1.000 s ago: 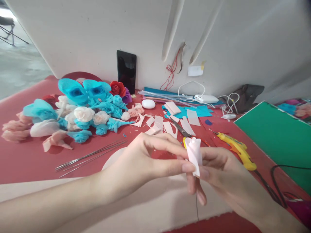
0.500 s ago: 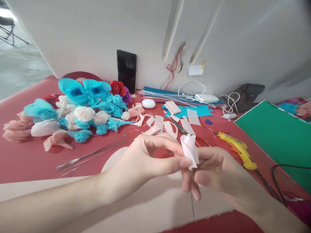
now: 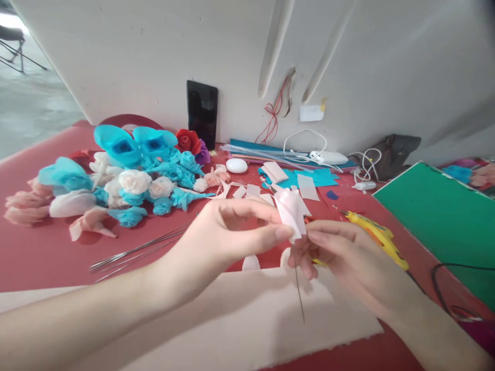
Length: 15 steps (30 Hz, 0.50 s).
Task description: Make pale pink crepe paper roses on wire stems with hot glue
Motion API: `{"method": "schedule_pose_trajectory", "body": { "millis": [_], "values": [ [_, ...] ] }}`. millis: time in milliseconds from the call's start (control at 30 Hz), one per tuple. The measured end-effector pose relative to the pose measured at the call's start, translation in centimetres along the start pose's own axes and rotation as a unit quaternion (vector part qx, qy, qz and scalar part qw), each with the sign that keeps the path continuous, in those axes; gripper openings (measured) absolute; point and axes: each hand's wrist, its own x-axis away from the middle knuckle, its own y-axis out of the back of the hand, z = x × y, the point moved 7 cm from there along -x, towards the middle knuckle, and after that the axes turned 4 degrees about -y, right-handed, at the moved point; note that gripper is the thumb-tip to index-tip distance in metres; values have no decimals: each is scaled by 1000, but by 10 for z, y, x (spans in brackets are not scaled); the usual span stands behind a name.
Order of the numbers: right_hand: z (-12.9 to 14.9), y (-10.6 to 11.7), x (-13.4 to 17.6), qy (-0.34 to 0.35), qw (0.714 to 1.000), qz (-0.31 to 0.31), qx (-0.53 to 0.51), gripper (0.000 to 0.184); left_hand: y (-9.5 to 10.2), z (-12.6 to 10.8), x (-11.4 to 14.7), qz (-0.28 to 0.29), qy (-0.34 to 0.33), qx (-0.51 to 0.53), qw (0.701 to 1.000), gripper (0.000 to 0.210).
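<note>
Left grip (image 3: 211, 247) on pink flower (image 3: 291, 210)

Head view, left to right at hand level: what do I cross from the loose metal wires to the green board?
Loose metal wires, left hand, pale pink flower bud, right hand, yellow corded hand tool, green board.

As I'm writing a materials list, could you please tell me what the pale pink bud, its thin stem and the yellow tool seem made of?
The pale pink bud: matt paper or thin fabric, judging by its crisp edges.
The stem: probably dull metal wire, being slender and dark.
The yellow tool: likely plastic, its rounded body looking smooth.
</note>
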Motion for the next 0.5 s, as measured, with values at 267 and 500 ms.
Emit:
{"method": "schedule_pose_trajectory", "body": {
  "millis": [267, 500],
  "values": [
    [-5, 28, -8, -33, 993, -104, 39, 16, 17, -3, -8, -74, -23, -26, 997, 12],
    [-3, 53, -14, -6, 979, -176, 100, 25, 20, 4, -9, -76, -4, -15, 997, 13]
  ]
}}
